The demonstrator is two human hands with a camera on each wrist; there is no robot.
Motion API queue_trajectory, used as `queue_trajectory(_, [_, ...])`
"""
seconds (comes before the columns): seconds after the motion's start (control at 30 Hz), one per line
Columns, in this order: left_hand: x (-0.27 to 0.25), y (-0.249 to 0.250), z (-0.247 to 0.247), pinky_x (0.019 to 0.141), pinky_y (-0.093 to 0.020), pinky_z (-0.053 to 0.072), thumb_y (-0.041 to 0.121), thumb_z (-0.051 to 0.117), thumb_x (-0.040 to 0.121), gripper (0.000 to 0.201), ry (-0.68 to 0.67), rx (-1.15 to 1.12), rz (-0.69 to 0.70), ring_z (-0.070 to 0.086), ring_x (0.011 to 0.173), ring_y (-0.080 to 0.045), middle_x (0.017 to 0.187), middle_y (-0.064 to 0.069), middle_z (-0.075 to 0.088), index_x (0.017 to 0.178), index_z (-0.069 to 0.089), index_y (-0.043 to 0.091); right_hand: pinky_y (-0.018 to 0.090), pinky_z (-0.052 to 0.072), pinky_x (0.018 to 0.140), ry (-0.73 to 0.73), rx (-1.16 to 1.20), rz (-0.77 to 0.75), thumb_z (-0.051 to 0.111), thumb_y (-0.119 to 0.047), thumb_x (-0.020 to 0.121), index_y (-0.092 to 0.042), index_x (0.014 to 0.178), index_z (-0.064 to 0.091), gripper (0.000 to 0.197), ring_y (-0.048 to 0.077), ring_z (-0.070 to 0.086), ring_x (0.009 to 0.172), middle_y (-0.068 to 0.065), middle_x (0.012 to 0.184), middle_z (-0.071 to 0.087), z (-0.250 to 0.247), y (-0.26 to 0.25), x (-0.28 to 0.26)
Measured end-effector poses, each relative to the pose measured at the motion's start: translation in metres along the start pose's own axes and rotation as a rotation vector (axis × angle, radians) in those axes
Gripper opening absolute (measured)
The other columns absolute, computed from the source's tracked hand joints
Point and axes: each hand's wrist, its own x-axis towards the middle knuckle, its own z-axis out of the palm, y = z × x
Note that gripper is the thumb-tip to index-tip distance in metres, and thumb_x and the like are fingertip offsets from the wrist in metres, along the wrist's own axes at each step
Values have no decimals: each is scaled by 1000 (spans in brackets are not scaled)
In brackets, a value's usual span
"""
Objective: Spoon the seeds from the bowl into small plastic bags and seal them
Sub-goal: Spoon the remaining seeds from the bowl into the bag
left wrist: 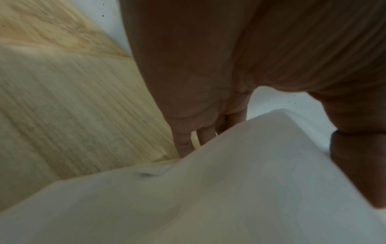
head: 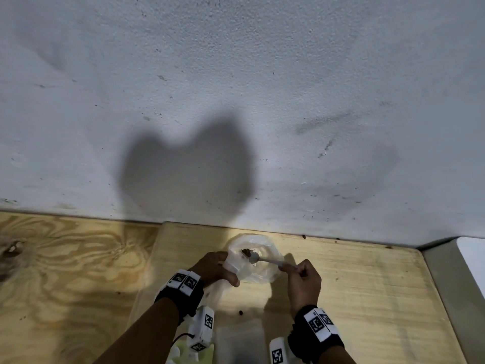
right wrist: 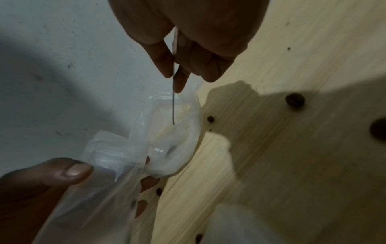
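Head view, with both wrist views. We held a small clear plastic bag [head: 252, 261] by its left side in our left hand [head: 215, 269], thumb on the near face and fingers curled behind it, so that its mouth stood open above the wooden table [head: 354, 285]. Our right hand [head: 304, 282] pinched the handle of a metal spoon [head: 265, 260] between thumb and fingertips [right wrist: 179, 79], the other fingers curled in; the bowl of the spoon lay inside the mouth of the bag, carrying a small dark heap of seeds [head: 246, 252]. In the right wrist view the spoon appeared edge-on as a thin line running down into the bag (the plastic was blurred there). Loose seeds lay scattered on the table, one [head: 240, 313] near us between the two wrists, others along the foot of the white wall [head: 262, 101] at the far side. The left wrist view showed only palm, fingers and pale plastic; we could not tell the bag's contents from it
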Motion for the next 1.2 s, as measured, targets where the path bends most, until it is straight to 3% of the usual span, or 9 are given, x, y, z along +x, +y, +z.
queue_trajectory(0.17, [2, -2, 0, 85, -37, 53, 22, 86, 48, 58, -4, 26, -12, 63, 100, -21, 106, -1, 69, 103, 70, 21, 35, 29, 60, -11, 73, 147, 79, -16, 72, -21, 57, 34, 47, 20, 28, 63, 5, 63, 31, 6, 16, 0])
queue_trajectory(0.37, [-4, 2, 0, 77, -32, 51, 14, 84, 53, 50, 13, -44, -13, 64, 97, -23, 101, -3, 71, 102, 71, 18, 32, 24, 57, -44, 141, 189, 71, -5, 80, -22, 54, 35, 48, 18, 25, 62, 7, 65, 30, 1, 25, 5])
queue_trajectory(0.47, [-6, 2, -1, 77, -34, 52, 18, 85, 46, 60, 51, -124, -13, 65, 98, -25, 102, -5, 72, 104, 72, 18, 30, 20, 51, -24, 141, 217, 59, 0, 87, -21, 54, 35, 46, 15, 23, 55, 3, 59, 30, -9, 26, 8])
queue_trajectory(0.6, [-6, 1, -1, 82, -36, 54, 26, 87, 36, 74, 80, -164, -4, 66, 98, -25, 103, -3, 73, 108, 71, 20, 28, 20, 50, -42, 194, 208, 67, -3, 85, -20, 57, 33, 47, 14, 21, 52, 2, 59, 27, -21, 16, 8])
queue_trajectory(0.83, [-9, -1, 10, 90, -45, 54, 32, 89, 31, 86, 141, -144, 9, 64, 102, -23, 108, -1, 70, 114, 68, 21, 23, 19, 48, -109, 267, 103, 66, 0, 84, -21, 51, 36, 50, 13, 20, 43, 4, 53, 32, -42, -10, 2])
queue_trajectory(0.97, [-11, 2, 16, 78, -34, 53, 36, 90, 28, 98, 186, -106, 36, 63, 102, -19, 112, 0, 68, 122, 62, 23, 22, 20, 47, -170, 284, -29, 64, 4, 84, -17, 56, 36, 44, 12, 21, 46, 1, 46, 32, -52, -39, -1])
queue_trajectory(1.03, [-13, 4, 18, 76, -31, 52, 37, 90, 26, 104, 193, -101, 47, 63, 103, -18, 114, 0, 67, 125, 60, 22, 22, 23, 47, -205, 244, -123, 64, 7, 83, -12, 61, 36, 40, 14, 30, 43, 11, 51, 45, -53, -51, 1])
queue_trajectory(1.1, [-14, 6, 20, 71, -28, 50, 38, 89, 25, 107, 191, -99, 49, 62, 103, -18, 117, -1, 66, 126, 60, 21, 25, 32, 53, -252, 176, -210, 66, 6, 82, -12, 63, 35, 41, 10, 45, 46, 29, 70, 60, -50, -60, 3])
queue_trajectory(1.2, [-14, 9, 23, 68, -25, 48, 38, 89, 25, 107, 184, -92, 54, 61, 105, -19, 120, -1, 64, 126, 60, 20, 32, 38, 62, -348, -1, -321, 76, -7, 77, -12, 64, 38, 41, 24, 49, 58, 34, 75, 57, -44, -72, 4])
